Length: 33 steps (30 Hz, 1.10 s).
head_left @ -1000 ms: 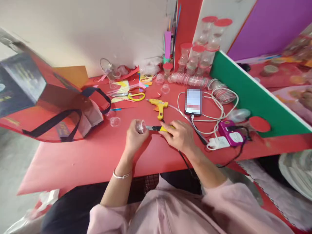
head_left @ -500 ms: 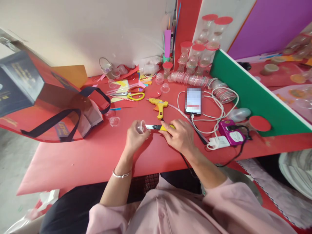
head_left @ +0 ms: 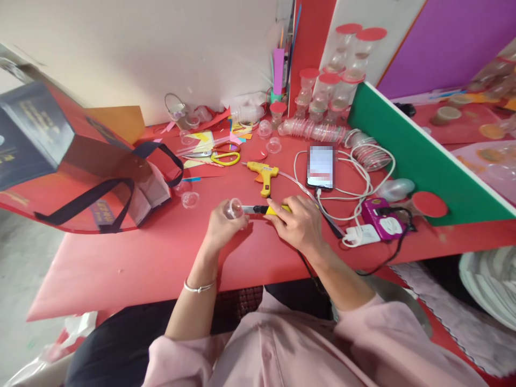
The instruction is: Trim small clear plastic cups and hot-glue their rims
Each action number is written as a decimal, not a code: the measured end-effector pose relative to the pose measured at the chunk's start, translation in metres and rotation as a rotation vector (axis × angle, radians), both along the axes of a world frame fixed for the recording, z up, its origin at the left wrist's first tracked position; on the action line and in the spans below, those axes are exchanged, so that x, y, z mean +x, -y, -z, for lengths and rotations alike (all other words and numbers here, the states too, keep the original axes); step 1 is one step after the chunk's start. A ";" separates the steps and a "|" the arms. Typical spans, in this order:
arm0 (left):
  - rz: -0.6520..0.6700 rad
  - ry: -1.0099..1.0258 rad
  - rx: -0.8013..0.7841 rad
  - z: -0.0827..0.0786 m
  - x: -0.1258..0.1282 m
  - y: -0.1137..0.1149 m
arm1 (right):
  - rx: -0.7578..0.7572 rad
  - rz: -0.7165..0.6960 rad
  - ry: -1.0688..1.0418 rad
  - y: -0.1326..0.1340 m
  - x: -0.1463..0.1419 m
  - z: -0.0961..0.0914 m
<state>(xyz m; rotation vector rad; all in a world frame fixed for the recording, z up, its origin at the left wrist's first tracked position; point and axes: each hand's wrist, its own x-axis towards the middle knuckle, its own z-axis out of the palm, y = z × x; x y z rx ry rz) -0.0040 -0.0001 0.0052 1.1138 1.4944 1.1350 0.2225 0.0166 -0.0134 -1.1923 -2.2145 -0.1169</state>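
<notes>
My left hand (head_left: 221,226) is closed around a small clear plastic cup (head_left: 235,208), whose rim faces right. In my right hand (head_left: 297,221) is a yellow-handled utility knife (head_left: 260,210), its blade pointing left with the tip at the cup's rim; whether it cuts into the plastic I cannot tell. Just behind the hands a yellow hot glue gun (head_left: 263,174) lies on the red table (head_left: 161,263). Scissors (head_left: 220,155) with yellow and red handles rest further back on paper scraps. Another clear cup (head_left: 190,200) sits left of my left hand.
A large red and navy bag (head_left: 80,161) occupies the left side. On the right are a phone (head_left: 320,167) with white cables, a purple power adapter (head_left: 382,219) and a green divider (head_left: 427,166). Nested clear cups (head_left: 314,130) and stacked red-capped cup pieces (head_left: 328,80) stand behind.
The cup in my left hand has turned slightly, its rim now showing more toward me. The knife remains at the rim, and the right hand has barely moved.
</notes>
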 end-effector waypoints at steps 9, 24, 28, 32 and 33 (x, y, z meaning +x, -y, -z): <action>-0.083 0.040 0.117 -0.005 -0.002 0.001 | -0.170 -0.048 -0.091 -0.002 -0.003 -0.006; 0.162 0.415 0.018 -0.006 -0.011 0.002 | -0.585 -0.093 -0.618 -0.036 -0.053 -0.043; 0.183 0.358 0.028 -0.004 -0.010 0.002 | -0.597 -0.108 -0.637 -0.044 -0.073 -0.032; 0.164 0.319 0.051 -0.003 -0.008 0.002 | -0.630 -0.074 -0.719 -0.044 -0.074 -0.028; 0.154 0.306 0.058 -0.003 -0.008 0.002 | -0.636 -0.067 -0.723 -0.044 -0.072 -0.028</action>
